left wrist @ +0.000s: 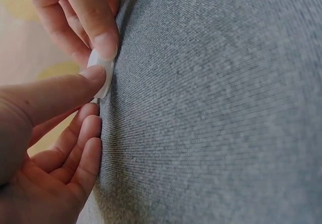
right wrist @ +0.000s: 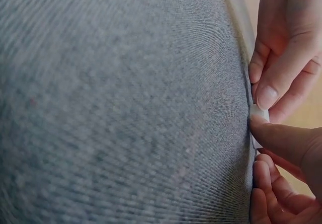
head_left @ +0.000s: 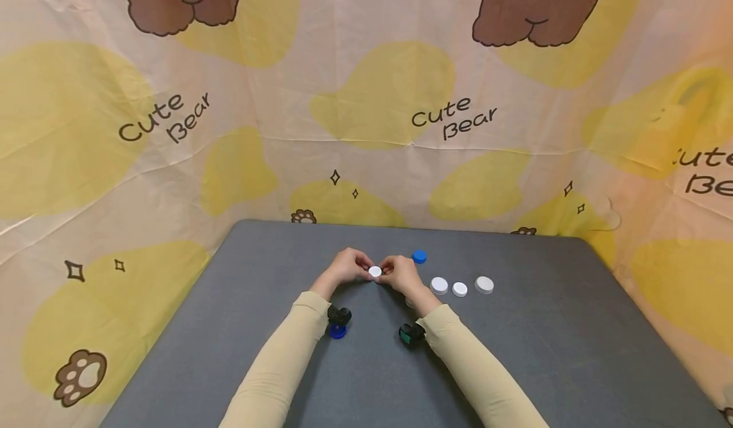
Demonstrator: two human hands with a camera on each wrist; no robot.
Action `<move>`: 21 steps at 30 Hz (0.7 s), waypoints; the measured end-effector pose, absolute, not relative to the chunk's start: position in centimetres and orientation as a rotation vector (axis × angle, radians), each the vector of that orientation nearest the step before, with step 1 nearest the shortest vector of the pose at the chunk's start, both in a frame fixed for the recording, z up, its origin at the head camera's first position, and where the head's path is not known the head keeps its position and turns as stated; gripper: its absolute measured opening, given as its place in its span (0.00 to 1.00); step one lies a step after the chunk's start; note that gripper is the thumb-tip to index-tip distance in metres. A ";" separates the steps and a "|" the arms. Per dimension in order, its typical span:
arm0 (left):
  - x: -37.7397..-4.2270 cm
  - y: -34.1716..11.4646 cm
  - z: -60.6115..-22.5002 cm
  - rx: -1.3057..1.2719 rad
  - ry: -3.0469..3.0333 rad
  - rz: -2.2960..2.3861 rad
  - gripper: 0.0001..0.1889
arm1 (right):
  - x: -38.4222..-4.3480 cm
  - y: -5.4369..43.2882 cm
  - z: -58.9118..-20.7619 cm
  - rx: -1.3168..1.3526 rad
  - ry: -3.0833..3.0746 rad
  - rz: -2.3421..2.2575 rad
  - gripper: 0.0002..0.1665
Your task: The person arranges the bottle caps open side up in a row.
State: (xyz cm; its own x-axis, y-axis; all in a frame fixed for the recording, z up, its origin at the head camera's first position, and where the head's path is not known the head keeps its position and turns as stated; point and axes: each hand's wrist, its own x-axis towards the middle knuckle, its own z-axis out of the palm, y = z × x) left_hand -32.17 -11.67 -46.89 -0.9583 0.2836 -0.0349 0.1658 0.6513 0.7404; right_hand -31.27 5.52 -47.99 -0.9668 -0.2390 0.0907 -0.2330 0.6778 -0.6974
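Observation:
A small white round cap (head_left: 375,271) is held between both hands, low over the grey table. My left hand (head_left: 348,266) pinches its left side, thumb toward me; in the left wrist view that thumb lies against the white rim (left wrist: 106,85). From the right, my right hand (head_left: 402,273) pinches the same cap with thumb and fingers. Both thumbs press on the near side of the cap (right wrist: 259,113) in the right wrist view. The fingers and thumbs cover much of its edge.
Right of the hands lie a blue cap (head_left: 419,256) and white caps (head_left: 439,285). Another pale piece (head_left: 409,302) is mostly hidden by the right wrist. A dark blue round thing (head_left: 338,331) shows below the left wrist camera. Printed cloth (head_left: 366,116) rises behind the table (head_left: 366,377).

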 end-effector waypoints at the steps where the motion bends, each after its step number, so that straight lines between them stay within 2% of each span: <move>1: -32.2 -11.7 -46.9 0.372 2.722 1.192 0.10 | -31.3 5.5 -48.0 -0.405 2.871 -1.193 0.14; 10: -32.2 -11.4 -46.8 0.343 2.726 1.156 0.10 | -31.4 5.7 -47.9 -0.406 2.863 -1.204 0.14; 21: -31.3 -11.7 -45.6 0.452 2.740 1.176 0.10 | -30.5 5.5 -47.4 -0.416 2.810 -1.320 0.13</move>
State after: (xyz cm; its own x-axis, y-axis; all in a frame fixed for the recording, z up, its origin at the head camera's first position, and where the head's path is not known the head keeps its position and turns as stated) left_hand -31.28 -11.71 -45.59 -0.9474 0.3200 0.0028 0.2225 0.6523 0.7246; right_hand -30.53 5.53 -47.37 -0.9648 -0.2417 0.1039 -0.2343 0.6095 -0.7574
